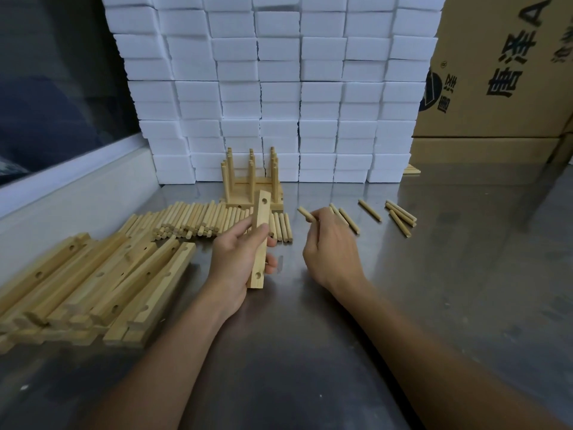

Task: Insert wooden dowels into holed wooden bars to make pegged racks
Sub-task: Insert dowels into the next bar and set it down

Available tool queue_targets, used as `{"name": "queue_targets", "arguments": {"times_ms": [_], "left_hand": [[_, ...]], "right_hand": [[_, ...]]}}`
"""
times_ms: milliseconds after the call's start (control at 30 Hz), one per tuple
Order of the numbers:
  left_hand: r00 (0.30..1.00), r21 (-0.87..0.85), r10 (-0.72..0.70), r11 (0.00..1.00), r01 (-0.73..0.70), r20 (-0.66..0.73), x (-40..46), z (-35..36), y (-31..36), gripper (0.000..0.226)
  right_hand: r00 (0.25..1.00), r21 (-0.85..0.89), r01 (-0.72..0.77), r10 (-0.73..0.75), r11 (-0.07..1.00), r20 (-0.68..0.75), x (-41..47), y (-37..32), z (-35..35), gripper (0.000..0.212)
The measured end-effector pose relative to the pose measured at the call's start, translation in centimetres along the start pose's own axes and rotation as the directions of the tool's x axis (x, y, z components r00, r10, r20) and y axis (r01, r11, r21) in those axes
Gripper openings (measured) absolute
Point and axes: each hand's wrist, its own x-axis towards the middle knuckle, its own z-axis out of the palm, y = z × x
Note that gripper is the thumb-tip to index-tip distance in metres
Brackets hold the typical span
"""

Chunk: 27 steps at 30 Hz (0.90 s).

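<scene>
My left hand (237, 262) grips a holed wooden bar (261, 212) held nearly upright above the table, with a hole showing near each end. To its right, my right hand (330, 246) pinches a wooden dowel (305, 213) whose tip points up and left, a short gap from the bar. Behind the bar lies a row of loose dowels (192, 220). A pile of holed bars (93, 283) sits at the left. Finished pegged racks (252, 178) stand stacked at the back, their pegs pointing up.
Several stray dowels (400, 217) lie scattered to the right on the steel table (310, 352). A wall of white foam blocks (279, 88) closes the back, and a cardboard box (502, 72) stands at the back right. A raised ledge (77, 193) runs along the left.
</scene>
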Motion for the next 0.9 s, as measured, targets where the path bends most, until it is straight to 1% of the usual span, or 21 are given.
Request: {"name": "queue_targets", "arguments": {"times_ms": [33, 100, 233, 333, 433, 500, 600, 633, 700, 733, 833, 900], "left_hand": [[1.000, 0.011, 0.012, 1.000, -0.012, 0.012, 0.0, 0.0, -0.1, 0.016], [0.999, 0.037, 0.030, 0.999, -0.032, 0.041, -0.1, 0.1, -0.2, 0.021], [0.993, 0.100, 0.059, 0.993, -0.069, 0.098, -0.2, 0.1, -0.5, 0.020], [0.991, 0.148, 0.061, 0.986, -0.079, 0.122, -0.1, -0.1, -0.6, 0.020], [0.990, 0.157, 0.060, 0.984, -0.080, 0.129, -0.1, -0.1, -0.7, 0.020], [0.991, 0.157, 0.056, 0.985, -0.076, 0.124, 0.0, -0.1, -0.7, 0.020], [0.994, 0.138, 0.040, 0.989, -0.054, 0.105, 0.0, 0.0, -0.7, 0.021], [0.995, 0.130, 0.034, 0.990, -0.047, 0.096, 0.1, 0.0, -0.6, 0.020], [0.997, 0.110, 0.022, 0.994, -0.031, 0.078, 0.1, 0.0, -0.6, 0.018], [0.997, 0.100, 0.016, 0.995, -0.023, 0.070, 0.1, 0.0, -0.6, 0.017], [0.999, 0.087, 0.000, 0.996, -0.005, 0.054, 0.1, 0.0, -0.5, 0.016], [0.999, 0.083, -0.006, 0.997, 0.002, 0.051, 0.1, 0.0, -0.5, 0.015]], "right_hand": [[0.999, 0.045, 0.030, -0.029, 0.999, -0.020, -0.1, -0.1, -0.1, 0.013], [0.996, 0.096, 0.077, -0.072, 0.992, -0.051, -0.3, -0.2, -0.3, 0.022], [0.990, 0.101, 0.088, -0.076, 0.991, -0.117, -0.4, -0.1, -0.4, 0.041], [0.980, 0.107, 0.084, -0.062, 0.991, -0.189, -0.5, -0.2, -0.6, 0.047], [0.975, 0.126, 0.107, -0.079, 0.986, -0.210, -0.3, -0.2, -0.5, 0.049], [0.969, 0.160, 0.126, -0.087, 0.979, -0.232, -0.3, 0.1, -0.3, 0.048], [0.945, 0.111, 0.108, -0.068, 0.988, -0.321, -0.1, 0.5, -0.3, 0.046], [0.952, 0.137, 0.083, -0.038, 0.987, -0.305, 0.0, 0.6, -0.3, 0.043], [0.970, 0.258, 0.054, 0.010, 0.965, -0.242, 0.1, 0.7, -0.4, 0.031], [0.971, 0.293, 0.052, 0.020, 0.955, -0.237, 0.1, 0.8, -0.4, 0.026], [0.965, 0.317, 0.054, 0.033, 0.947, -0.260, 0.0, 0.8, -0.4, 0.016], [0.968, 0.303, 0.024, 0.053, 0.953, -0.244, 0.0, 0.9, -0.4, 0.014]]}}
